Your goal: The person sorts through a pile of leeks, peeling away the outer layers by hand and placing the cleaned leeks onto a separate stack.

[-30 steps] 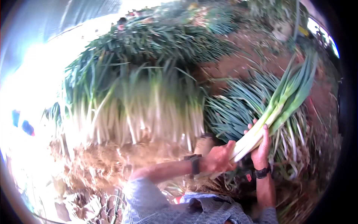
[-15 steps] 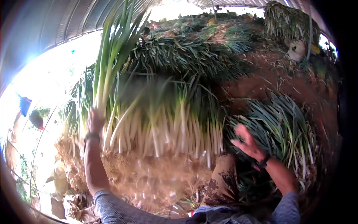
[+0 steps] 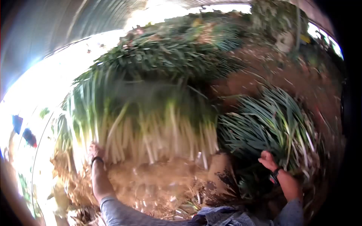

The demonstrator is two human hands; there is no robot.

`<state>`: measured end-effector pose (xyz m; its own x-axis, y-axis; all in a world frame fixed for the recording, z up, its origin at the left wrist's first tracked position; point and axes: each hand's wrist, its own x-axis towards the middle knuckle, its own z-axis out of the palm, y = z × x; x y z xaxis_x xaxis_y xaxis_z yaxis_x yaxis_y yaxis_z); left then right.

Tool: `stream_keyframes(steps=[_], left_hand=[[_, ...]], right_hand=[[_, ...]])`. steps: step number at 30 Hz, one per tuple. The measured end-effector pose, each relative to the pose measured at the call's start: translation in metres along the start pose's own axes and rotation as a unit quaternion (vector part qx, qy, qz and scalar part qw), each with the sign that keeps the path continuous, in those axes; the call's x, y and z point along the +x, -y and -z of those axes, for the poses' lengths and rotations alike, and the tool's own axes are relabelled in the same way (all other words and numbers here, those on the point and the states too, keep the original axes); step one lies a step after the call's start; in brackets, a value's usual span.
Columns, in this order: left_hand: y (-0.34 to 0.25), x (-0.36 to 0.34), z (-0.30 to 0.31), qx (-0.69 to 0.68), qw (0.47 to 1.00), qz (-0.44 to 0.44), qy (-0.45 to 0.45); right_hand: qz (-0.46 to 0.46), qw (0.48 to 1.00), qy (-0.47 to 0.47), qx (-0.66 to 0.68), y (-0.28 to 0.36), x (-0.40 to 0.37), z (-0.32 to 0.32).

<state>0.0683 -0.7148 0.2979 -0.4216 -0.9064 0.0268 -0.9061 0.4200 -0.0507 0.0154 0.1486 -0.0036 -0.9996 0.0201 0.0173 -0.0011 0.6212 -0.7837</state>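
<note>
A dense row of long green onions (image 3: 151,130) with white stems and green tops stands in front of me, roots toward me. My left hand (image 3: 95,150) is at the row's left end, low on the white stems, its fingers closed around some of them; the exact number is hidden. My right hand (image 3: 268,161) hovers by the near edge of a second pile of green onions (image 3: 271,116), on the right. Its fingers are curled in, and nothing shows in them.
Brown roots and soil (image 3: 147,184) lie in front of the row. My knee in stained trousers (image 3: 220,177) is between the two piles. Behind is a larger heap of green onions (image 3: 162,52). Bare brown ground (image 3: 245,84) shows on the right, under a curved tunnel roof (image 3: 86,22).
My left hand has lowered the raised bunch of green onions into the left end of the row. My right hand has moved down and its spread fingers have curled in. The view has shifted slightly.
</note>
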Motion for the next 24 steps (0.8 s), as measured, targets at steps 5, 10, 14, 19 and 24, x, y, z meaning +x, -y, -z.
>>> stream_keyframes(steps=[5,10,14,19,24], left_hand=[[-0.013,0.13,-0.12,0.384,0.866,-0.066,-0.313],[-0.196,0.008,-0.14,-0.431,0.795,-0.416,-0.094],[-0.337,-0.247,-0.116,-0.596,0.596,-0.484,0.236],[-0.454,-0.496,-0.091,-0.65,0.409,-0.432,0.473],[-0.498,-0.631,-0.139,-0.515,0.378,-0.369,0.675]], right_hand=[[0.152,0.988,-0.021,-0.022,-0.058,-0.02,0.039],[0.011,0.991,-0.063,-0.114,-0.04,-0.062,0.082],[-0.113,0.983,-0.098,-0.102,-0.06,-0.076,0.115],[-0.219,0.952,-0.171,-0.13,-0.097,-0.075,0.158],[-0.296,0.933,-0.137,-0.152,-0.122,-0.045,0.144]])
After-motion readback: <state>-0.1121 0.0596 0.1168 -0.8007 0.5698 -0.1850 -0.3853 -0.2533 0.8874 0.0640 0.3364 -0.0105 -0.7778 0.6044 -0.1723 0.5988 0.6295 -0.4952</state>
